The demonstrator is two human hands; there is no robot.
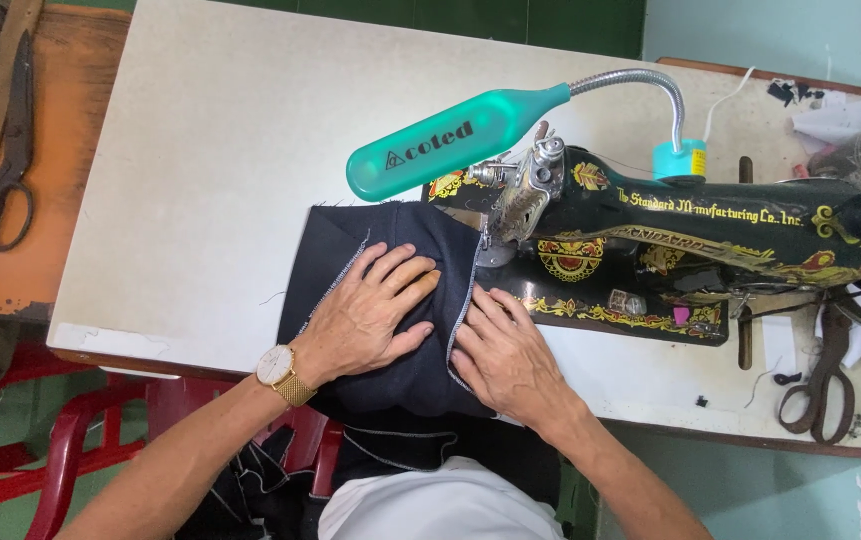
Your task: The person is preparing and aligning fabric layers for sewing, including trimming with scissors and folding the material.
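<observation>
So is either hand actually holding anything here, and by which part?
Nothing is gripped. The left hand lies flat on the dark navy folded fabric, and the right hand presses its stitched right edge, near the black sewing machine.

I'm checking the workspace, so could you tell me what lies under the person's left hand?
The left hand lies flat on dark navy fabric spread over the pale table. Whatever sits beneath the fabric is covered.

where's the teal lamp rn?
In the head view the teal lamp hangs upper centre on a bendy metal neck, over the needle end of the black sewing machine and just above the dark cloth under both hands.
</observation>
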